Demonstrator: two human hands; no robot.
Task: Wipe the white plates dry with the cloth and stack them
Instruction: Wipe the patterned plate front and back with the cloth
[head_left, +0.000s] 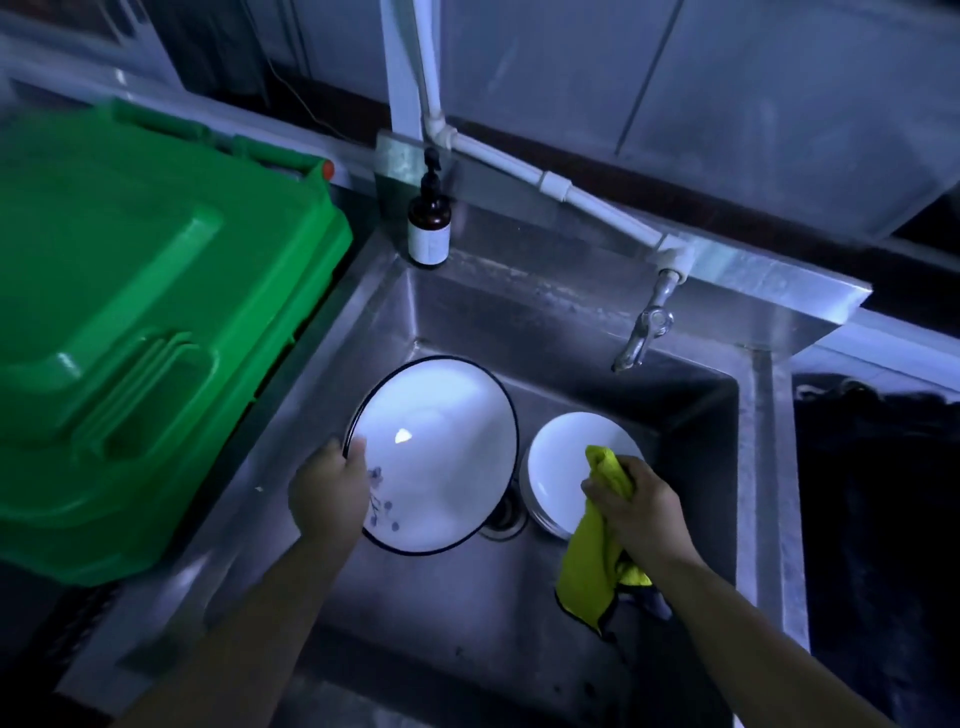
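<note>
Our left hand (327, 493) grips the left rim of the large round white plate with a dark edge and blue print (436, 452), fingers curled over the rim, inside the stainless steel sink (519, 312). Our right hand (634, 504) is clenched round the bunched yellow-green cloth (587, 566), over a stack of small plain white plates (566, 457) on the sink floor.

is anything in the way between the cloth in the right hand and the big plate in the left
Nothing visible. The right hand grips the yellow cloth above the stack of small plates, just beside the big dark-rimmed plate, which the left hand holds by its left rim. The plate's face is uncovered.
</note>
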